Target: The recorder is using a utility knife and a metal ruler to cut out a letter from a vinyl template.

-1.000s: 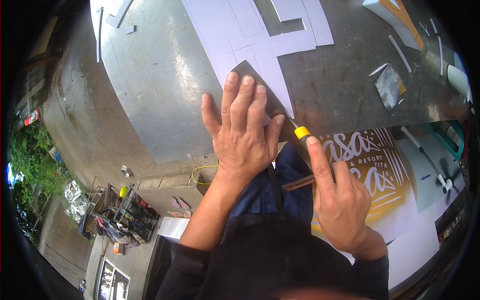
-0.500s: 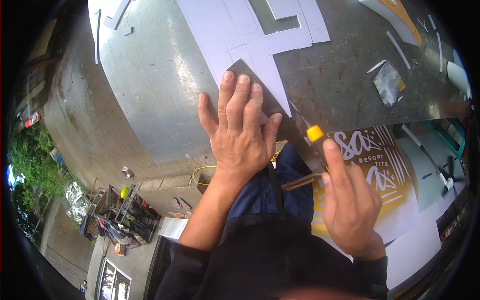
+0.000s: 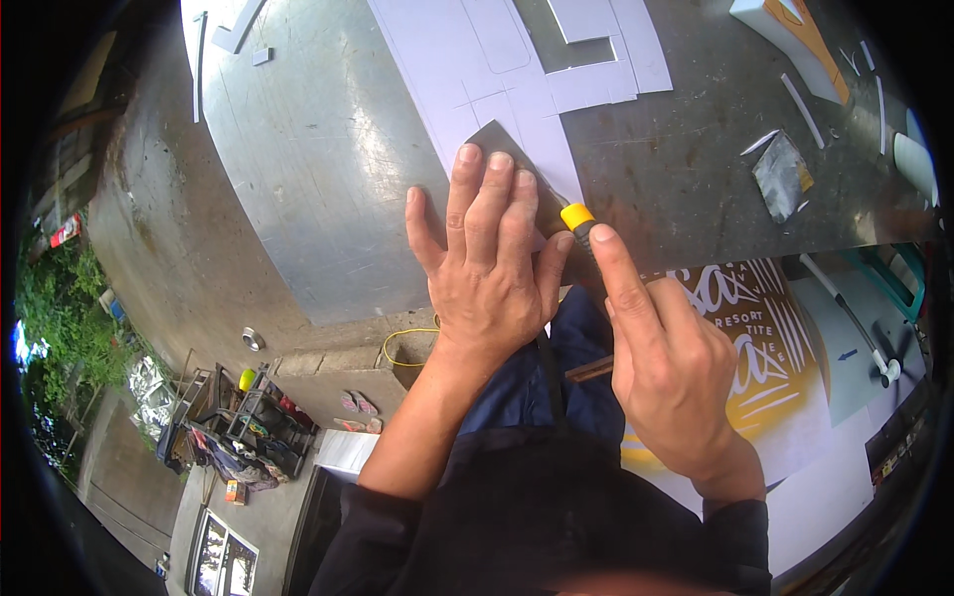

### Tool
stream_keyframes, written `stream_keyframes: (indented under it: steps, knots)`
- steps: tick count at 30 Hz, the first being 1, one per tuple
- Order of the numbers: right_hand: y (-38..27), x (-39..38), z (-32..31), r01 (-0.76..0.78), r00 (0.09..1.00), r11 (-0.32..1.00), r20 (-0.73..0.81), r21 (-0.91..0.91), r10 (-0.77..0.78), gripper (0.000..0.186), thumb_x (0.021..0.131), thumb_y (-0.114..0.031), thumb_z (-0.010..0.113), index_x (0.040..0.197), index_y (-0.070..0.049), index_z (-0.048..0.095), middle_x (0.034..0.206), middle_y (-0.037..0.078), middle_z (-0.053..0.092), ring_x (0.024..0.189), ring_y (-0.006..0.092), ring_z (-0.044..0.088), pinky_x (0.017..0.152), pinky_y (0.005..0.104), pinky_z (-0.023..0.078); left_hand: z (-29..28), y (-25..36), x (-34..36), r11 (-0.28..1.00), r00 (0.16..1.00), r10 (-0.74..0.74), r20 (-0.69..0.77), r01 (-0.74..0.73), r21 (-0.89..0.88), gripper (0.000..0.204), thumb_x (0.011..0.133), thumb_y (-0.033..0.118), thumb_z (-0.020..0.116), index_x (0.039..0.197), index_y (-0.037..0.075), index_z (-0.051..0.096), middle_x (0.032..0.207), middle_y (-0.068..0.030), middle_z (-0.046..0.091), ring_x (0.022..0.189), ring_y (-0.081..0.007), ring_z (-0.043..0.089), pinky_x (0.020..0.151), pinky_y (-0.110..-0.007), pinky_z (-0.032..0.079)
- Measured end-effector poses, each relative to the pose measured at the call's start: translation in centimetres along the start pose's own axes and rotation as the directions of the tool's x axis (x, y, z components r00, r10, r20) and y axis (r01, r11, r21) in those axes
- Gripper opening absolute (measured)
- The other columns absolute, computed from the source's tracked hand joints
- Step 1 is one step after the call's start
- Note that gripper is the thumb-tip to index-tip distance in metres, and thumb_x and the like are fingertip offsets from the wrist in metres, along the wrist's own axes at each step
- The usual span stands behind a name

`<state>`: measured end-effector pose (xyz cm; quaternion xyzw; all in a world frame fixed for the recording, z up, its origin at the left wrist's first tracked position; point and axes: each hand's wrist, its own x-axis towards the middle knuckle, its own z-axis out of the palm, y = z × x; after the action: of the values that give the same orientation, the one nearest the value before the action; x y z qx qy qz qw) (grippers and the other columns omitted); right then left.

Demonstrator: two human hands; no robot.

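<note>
My left hand (image 3: 489, 268) lies with fingers spread, pressing a dark flat metal straightedge (image 3: 493, 133) down on a white sheet (image 3: 437, 70) marked with pencil lines and cutouts. In my right hand (image 3: 671, 363) is a utility knife (image 3: 576, 216) with a yellow collar and dark handle. My index finger is stretched along its top. The knife's tip meets the sheet at the right edge of the straightedge, close to my left thumb. Part of the straightedge is hidden under my left hand.
The sheet rests on a grey metal tabletop (image 3: 328, 159). White offcut strips (image 3: 803, 109) and a small scuffed metal plate (image 3: 783, 177) lie to the right. A printed yellow-and-white poster (image 3: 775, 397) is below the table's right side. A shoe pair (image 3: 360, 402) stands far left.
My right hand has moved left and up, bringing the knife from beyond the sheet's corner to the straightedge's edge. My left hand still presses the straightedge.
</note>
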<state>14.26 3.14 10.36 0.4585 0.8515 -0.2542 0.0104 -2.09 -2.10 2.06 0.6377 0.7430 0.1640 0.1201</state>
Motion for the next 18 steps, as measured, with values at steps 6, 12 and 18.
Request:
stream_keyframes:
  steps: [6, 12, 18]
  knots:
    - [-1.1, 0.3, -0.8, -0.017, 0.999, 0.997, 0.042, -0.081, 0.020, 0.063, 0.086, -0.004, 0.064, 0.147, -0.020, 0.057, 0.075, 0.006, 0.049, 0.055, 0.0213, 0.057, 0.051, 0.0360, 0.048, 0.1, -0.1, 0.0, 1.000, 1.000, 0.001, -0.006, -0.001, -0.003, 0.057, 0.089, 0.035, 0.069, 0.136, 0.006, 0.057, 0.149, -0.0093, 0.048, 0.149, -0.0295, 0.035, 0.121, -0.059, 0.009]
    - [-1.5, 0.1, -0.6, -0.032, 0.998, 0.990, 0.047, -0.137, 0.039, 0.063, 0.087, -0.002, 0.064, 0.147, -0.019, 0.056, 0.076, 0.006, 0.049, 0.054, 0.0233, 0.056, 0.053, 0.0383, 0.047, 0.2, -0.1, 0.0, 1.000, 1.000, 0.003, -0.014, -0.003, -0.001, 0.057, 0.088, 0.034, 0.070, 0.136, 0.006, 0.057, 0.149, -0.0092, 0.048, 0.149, -0.0293, 0.035, 0.121, -0.059, 0.009]
    - [-1.4, -0.7, -1.1, -0.039, 0.995, 0.982, 0.083, -0.184, 0.055, 0.066, 0.085, -0.001, 0.065, 0.148, -0.020, 0.055, 0.074, 0.006, 0.046, 0.053, 0.0226, 0.054, 0.052, 0.0376, 0.045, 0.0, 0.0, 0.0, 1.000, 1.000, 0.005, 0.000, -0.005, 0.002, 0.058, 0.088, 0.033, 0.070, 0.137, 0.006, 0.056, 0.149, -0.0096, 0.048, 0.149, -0.0294, 0.035, 0.122, -0.059, 0.008]
